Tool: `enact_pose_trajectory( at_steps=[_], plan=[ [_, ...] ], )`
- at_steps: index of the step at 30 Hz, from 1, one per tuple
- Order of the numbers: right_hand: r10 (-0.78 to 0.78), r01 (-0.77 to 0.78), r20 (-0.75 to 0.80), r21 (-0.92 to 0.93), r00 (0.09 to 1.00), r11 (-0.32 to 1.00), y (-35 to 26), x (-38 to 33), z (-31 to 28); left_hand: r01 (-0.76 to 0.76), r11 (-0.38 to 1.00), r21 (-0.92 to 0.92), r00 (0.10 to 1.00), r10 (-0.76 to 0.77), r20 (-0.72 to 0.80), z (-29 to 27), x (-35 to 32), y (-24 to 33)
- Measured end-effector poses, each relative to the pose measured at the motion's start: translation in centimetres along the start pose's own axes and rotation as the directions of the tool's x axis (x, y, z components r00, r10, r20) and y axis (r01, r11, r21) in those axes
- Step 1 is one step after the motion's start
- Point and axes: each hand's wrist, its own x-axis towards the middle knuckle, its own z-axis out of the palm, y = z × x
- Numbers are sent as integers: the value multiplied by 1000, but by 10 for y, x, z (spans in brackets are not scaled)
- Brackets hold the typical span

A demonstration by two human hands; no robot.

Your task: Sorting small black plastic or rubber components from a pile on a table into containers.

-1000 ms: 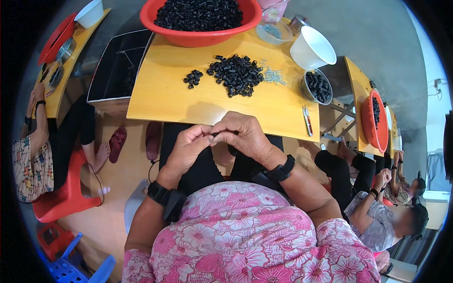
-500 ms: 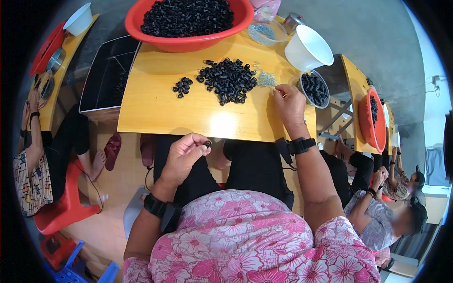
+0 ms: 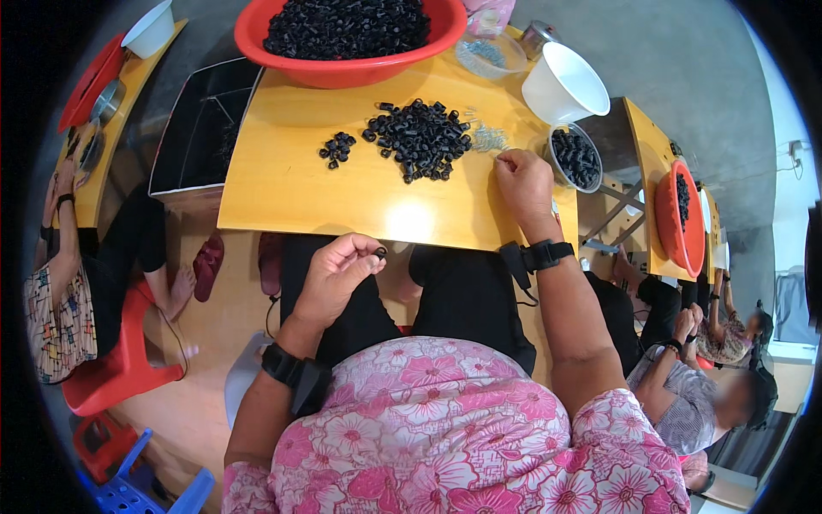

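My left hand (image 3: 336,272) is held over my lap below the table edge, its fingertips pinched on a small black ring-shaped part (image 3: 380,253). My right hand (image 3: 522,182) rests on the yellow table (image 3: 291,184), its fingers curled beside a cluster of small pale metal springs (image 3: 486,137); whether it holds one I cannot tell. A pile of black parts (image 3: 418,139) lies just left of that hand. A smaller group of black parts (image 3: 337,147) sits further left.
A red basin (image 3: 347,34) full of black parts stands at the table's far edge. A white bowl (image 3: 562,84), a metal bowl of black parts (image 3: 575,158) and a clear dish (image 3: 491,53) are at the right. Other people sit at neighbouring tables left and right.
My hands, together over my lap a second ago, have parted. The right hand reached out onto the table by the springs; the left stayed low with the black part.
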Motion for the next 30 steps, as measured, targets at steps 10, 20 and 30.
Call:
enact_pose_trajectory(
  at_steps=[10, 20, 30],
  plan=[
    [-33, 26, 15, 312, 999, 950, -20, -37, -5, -4, 1000, 30, 1000, 4, -22, 2, -1, 1],
    [-376, 123, 245, 671, 894, 731, -113, -68, -36, -58, 998, 35, 998, 58, -5, 3, -1, 1],
    [-581, 409, 149, 573, 800, 710, -122, -68, -36, -71, 997, 19, 997, 71, 6, 5, -7, 10]
  ],
)
